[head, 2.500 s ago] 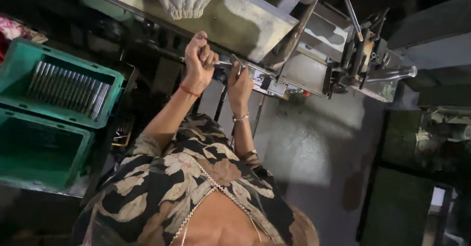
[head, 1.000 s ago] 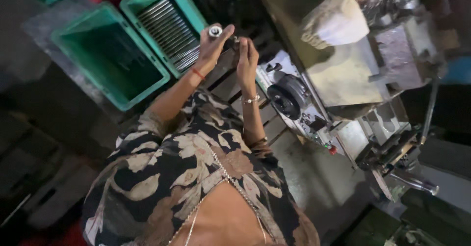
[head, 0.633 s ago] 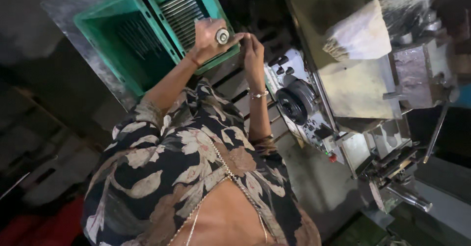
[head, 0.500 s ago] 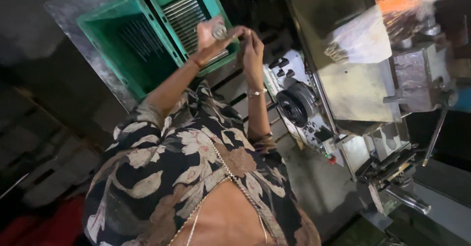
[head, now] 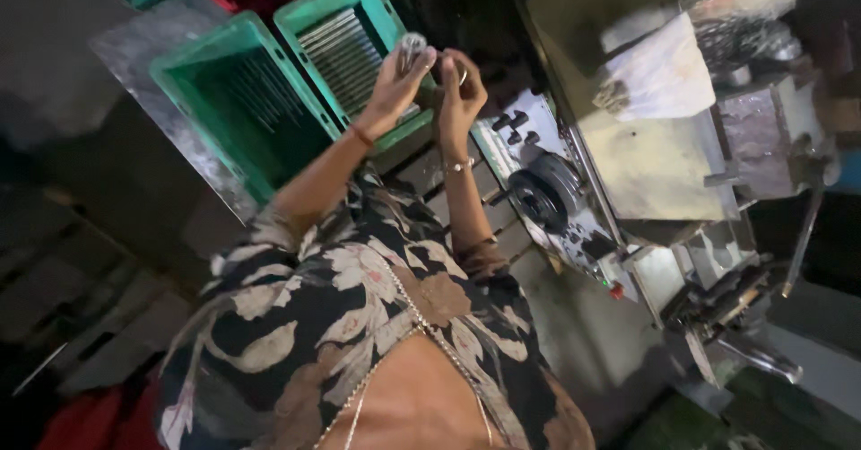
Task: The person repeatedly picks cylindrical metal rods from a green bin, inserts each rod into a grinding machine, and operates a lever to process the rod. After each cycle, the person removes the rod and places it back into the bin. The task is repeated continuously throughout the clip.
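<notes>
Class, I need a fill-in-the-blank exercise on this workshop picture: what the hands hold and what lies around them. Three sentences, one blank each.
1. The left hand holds a small round ______ part at its fingertips.
2. Behind both hands stand two open crates coloured ______.
3. The right hand wears a thin bracelet on its ______.

Missing words: metal; green; wrist

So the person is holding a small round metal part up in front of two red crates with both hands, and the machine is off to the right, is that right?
Not quite: the crates are green, not red. The head view shows the left hand holding the small round metal part, the right hand beside it, and the machine off to the right.
</notes>
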Action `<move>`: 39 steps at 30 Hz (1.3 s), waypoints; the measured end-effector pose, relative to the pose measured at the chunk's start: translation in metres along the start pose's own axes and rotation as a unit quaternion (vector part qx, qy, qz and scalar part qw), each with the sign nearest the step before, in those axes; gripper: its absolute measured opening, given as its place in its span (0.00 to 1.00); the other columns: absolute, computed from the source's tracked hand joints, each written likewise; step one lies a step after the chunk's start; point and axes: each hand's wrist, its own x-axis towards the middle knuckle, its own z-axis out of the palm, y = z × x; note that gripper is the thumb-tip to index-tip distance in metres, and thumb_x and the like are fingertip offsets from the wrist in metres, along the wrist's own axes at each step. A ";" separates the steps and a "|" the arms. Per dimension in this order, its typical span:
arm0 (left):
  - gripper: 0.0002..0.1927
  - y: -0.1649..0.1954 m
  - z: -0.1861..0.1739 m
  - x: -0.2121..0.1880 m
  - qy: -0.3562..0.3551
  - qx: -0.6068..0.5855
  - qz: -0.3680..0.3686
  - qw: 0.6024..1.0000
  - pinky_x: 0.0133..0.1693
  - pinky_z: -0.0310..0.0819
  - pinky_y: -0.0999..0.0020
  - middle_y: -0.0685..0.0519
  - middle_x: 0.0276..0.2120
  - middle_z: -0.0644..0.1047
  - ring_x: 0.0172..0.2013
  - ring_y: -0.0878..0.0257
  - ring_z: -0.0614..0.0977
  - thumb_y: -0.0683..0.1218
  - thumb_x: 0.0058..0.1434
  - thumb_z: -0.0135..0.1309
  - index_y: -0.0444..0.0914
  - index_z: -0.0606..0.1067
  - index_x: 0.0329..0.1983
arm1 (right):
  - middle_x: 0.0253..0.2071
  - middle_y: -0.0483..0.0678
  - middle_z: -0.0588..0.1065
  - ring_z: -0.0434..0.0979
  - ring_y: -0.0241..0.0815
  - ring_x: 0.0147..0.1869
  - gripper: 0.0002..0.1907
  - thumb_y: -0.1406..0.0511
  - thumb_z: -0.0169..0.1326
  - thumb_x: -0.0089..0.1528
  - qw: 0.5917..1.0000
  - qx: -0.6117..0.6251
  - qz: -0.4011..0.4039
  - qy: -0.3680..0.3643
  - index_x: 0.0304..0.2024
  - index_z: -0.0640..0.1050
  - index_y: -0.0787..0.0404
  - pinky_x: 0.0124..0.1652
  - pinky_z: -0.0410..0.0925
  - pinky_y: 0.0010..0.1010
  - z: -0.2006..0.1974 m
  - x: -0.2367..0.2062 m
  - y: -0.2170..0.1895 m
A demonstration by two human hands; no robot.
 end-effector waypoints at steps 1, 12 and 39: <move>0.11 -0.007 -0.006 -0.005 -0.028 0.057 -0.043 0.997 0.31 0.59 0.73 0.62 0.30 0.67 0.30 0.75 0.66 0.52 0.72 0.54 0.41 0.72 0.39 | 0.37 0.38 0.76 0.63 0.24 0.31 0.12 0.63 0.60 0.70 1.000 -0.009 -0.009 0.017 0.52 0.81 0.65 0.29 0.54 0.21 0.001 0.001 -0.004; 0.13 -0.052 -0.062 -0.017 -0.098 0.670 -0.130 0.724 0.48 0.72 0.46 0.33 0.43 0.78 0.45 0.36 0.79 0.44 0.60 0.52 0.33 0.76 0.45 | 0.27 0.37 0.66 0.55 0.24 0.20 0.09 0.65 0.57 0.69 0.978 0.114 -0.063 0.165 0.48 0.79 0.64 0.20 0.50 0.24 -0.067 -0.004 -0.031; 0.10 -0.021 -0.234 -0.035 0.202 0.635 -0.443 0.599 0.40 0.74 0.58 0.49 0.36 0.78 0.36 0.54 0.79 0.47 0.68 0.56 0.35 0.76 0.43 | 0.19 0.34 0.60 0.54 0.25 0.19 0.09 0.65 0.55 0.70 0.930 -0.097 0.022 0.355 0.48 0.79 0.64 0.21 0.53 0.23 -0.130 -0.155 -0.024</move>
